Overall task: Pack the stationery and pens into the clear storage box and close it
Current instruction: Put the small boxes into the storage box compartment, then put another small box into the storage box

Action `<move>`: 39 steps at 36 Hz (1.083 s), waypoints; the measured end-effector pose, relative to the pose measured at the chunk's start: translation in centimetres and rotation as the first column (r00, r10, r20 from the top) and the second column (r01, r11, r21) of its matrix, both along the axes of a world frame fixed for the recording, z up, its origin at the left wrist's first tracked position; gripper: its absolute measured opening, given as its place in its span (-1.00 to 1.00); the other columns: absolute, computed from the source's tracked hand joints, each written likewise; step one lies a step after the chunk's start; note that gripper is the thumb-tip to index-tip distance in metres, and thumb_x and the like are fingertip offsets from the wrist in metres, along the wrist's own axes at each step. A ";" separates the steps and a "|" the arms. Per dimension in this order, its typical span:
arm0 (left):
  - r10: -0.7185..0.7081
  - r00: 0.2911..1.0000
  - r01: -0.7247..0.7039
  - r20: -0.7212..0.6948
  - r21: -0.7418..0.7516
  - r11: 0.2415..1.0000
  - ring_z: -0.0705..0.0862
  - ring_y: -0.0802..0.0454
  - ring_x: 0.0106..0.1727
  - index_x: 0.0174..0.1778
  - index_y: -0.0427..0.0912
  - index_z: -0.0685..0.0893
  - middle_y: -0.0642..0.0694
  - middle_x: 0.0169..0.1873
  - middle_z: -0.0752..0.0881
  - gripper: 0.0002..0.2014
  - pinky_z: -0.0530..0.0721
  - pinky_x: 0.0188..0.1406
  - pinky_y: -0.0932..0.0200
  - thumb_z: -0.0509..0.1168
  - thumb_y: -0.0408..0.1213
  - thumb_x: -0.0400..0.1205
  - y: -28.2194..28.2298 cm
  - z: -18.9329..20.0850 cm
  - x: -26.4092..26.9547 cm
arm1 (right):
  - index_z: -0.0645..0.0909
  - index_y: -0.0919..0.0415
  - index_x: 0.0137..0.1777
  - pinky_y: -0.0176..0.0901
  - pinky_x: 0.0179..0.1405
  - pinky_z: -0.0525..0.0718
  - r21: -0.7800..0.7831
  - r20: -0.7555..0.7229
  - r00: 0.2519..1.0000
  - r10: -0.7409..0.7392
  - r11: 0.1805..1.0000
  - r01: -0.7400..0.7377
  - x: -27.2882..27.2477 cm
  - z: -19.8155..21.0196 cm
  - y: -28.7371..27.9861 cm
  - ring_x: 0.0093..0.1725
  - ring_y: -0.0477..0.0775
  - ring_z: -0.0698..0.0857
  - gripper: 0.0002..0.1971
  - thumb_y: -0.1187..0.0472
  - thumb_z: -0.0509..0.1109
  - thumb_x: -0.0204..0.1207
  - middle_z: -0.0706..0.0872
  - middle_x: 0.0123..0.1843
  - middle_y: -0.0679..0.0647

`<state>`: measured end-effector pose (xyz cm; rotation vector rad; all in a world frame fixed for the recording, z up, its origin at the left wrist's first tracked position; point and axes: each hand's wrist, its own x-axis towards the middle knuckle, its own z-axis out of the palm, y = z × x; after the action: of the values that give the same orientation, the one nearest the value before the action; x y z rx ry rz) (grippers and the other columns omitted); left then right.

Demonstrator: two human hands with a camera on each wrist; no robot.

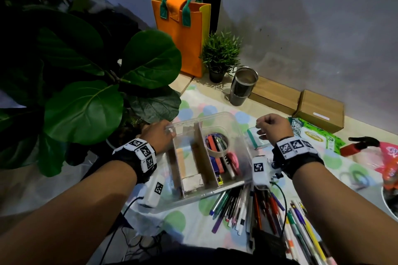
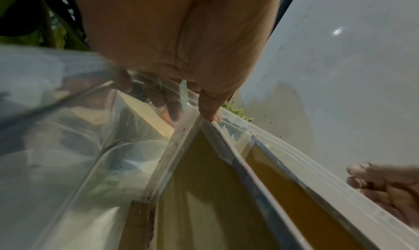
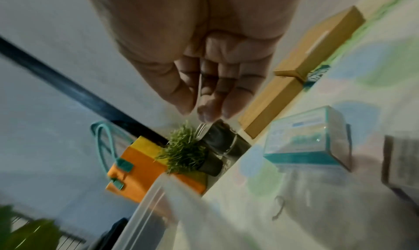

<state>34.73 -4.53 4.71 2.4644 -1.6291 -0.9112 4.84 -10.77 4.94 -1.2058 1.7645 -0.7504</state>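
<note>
The clear storage box (image 1: 239, 131) stands open on the dotted cloth, split by cardboard dividers (image 1: 204, 153). Its right compartment holds a tape roll (image 1: 217, 144), pens and pink scissors (image 1: 234, 160). My left hand (image 1: 159, 133) grips the box's far left corner; in the left wrist view its thumb lies on the rim (image 2: 294, 155) and the fingers (image 2: 172, 112) outside the wall. My right hand (image 1: 261, 129) hovers right of the box, over a small teal box (image 1: 255, 142), fingertips (image 3: 204, 112) pinched on something thin and silvery. Loose pens (image 1: 247, 206) lie in front.
A large-leaf plant (image 1: 86, 92) crowds the left side. At the back stand an orange bag (image 1: 183, 36), a small potted plant (image 1: 219, 56), a steel tumbler (image 1: 243, 86) and cardboard boxes (image 1: 318, 109). A wipes pack (image 1: 314, 135) and a red item (image 1: 357, 146) lie at right.
</note>
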 end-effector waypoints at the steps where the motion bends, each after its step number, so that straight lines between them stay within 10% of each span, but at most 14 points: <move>1: 0.001 1.000 -0.001 0.004 0.003 1.000 0.49 -0.30 0.36 0.31 -0.05 0.53 -0.23 0.32 0.61 -0.65 0.46 0.36 -0.03 0.23 -0.04 0.63 0.0 -0.1 0.0 | 0.57 0.14 -0.36 -0.18 -0.39 0.64 0.014 0.013 1.000 -0.013 1.000 0.012 -0.4 -0.3 -0.3 -0.43 0.03 0.61 -0.72 0.46 0.31 0.51 0.65 -0.36 0.12; 7: 0.004 1.000 -0.004 0.015 -0.002 1.000 0.42 -0.30 0.43 0.37 -0.03 0.50 -0.20 0.40 0.56 -0.61 0.42 0.40 -0.07 0.20 -0.03 0.64 0.2 -0.1 0.0 | 0.64 0.17 -0.11 -0.04 -0.05 0.66 0.185 -0.375 0.892 0.253 0.963 -0.196 -1.8 -2.1 -2.0 -0.11 0.21 0.70 -0.95 0.31 0.38 0.49 0.68 -0.15 0.18; 11: -0.010 1.000 0.010 0.023 -0.009 1.000 0.43 -0.28 0.43 0.38 -0.06 0.50 -0.22 0.40 0.55 -0.63 0.36 0.36 0.04 0.19 -0.07 0.66 0.1 0.1 -0.1 | 0.38 0.05 0.51 -0.03 0.28 0.55 0.391 -0.579 0.652 0.490 0.868 -0.306 -1.2 -4.0 -2.5 0.33 0.30 0.57 -0.45 0.19 0.38 0.51 0.52 0.38 0.23; 17: -0.023 0.999 0.024 0.033 -0.012 1.000 0.43 -0.28 0.42 0.40 -0.08 0.48 -0.25 0.40 0.55 -0.62 0.38 0.34 0.06 0.17 -0.09 0.67 0.2 0.1 -0.1 | 0.16 -0.13 0.58 0.16 0.42 0.46 0.496 -0.630 0.500 0.594 0.803 -0.330 -0.2 -6.8 -2.2 0.41 0.37 0.42 -0.32 0.06 0.37 0.50 0.26 0.51 0.19; 31: -0.005 1.000 0.005 0.015 -0.012 1.000 0.37 -0.27 0.46 0.43 -0.01 0.45 -0.21 0.42 0.50 -0.61 0.34 0.39 -0.05 0.18 -0.09 0.67 0.5 0.1 -0.1 | 0.41 0.06 0.46 -0.04 0.03 0.63 0.280 -0.522 0.778 0.348 0.932 -0.229 -2.1 -5.2 -0.4 0.17 0.38 0.62 -0.42 0.32 0.40 0.43 0.48 0.32 0.34; 35: 0.000 1.000 0.000 -0.001 -0.044 0.999 0.41 -0.26 0.44 0.41 0.01 0.49 -0.18 0.40 0.55 -0.61 0.40 0.37 -0.03 0.20 -0.09 0.65 0.7 0.2 0.0 | 0.41 -0.04 0.48 -0.09 -0.31 0.77 0.130 -0.136 0.984 0.116 0.987 -0.098 -2.3 -2.2 0.5 -0.03 0.30 0.62 -0.39 0.45 0.32 0.47 0.45 0.27 0.14; 39: 0.020 0.992 -0.033 -0.126 -0.107 0.994 0.55 -0.21 0.34 0.34 -0.03 0.58 -0.20 0.30 0.66 -0.65 0.49 0.34 0.06 0.25 -0.19 0.62 0.9 0.2 0.4 | 0.55 0.06 0.22 -0.01 -0.32 0.81 0.127 0.358 0.933 -0.033 0.992 -0.014 -1.2 1.3 2.1 -0.04 0.21 0.63 -0.53 0.59 0.22 0.47 0.53 0.23 0.20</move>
<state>35.11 -3.62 4.88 2.3028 -1.5585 -0.9262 3.65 -8.72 6.23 -0.9079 1.4897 -0.7953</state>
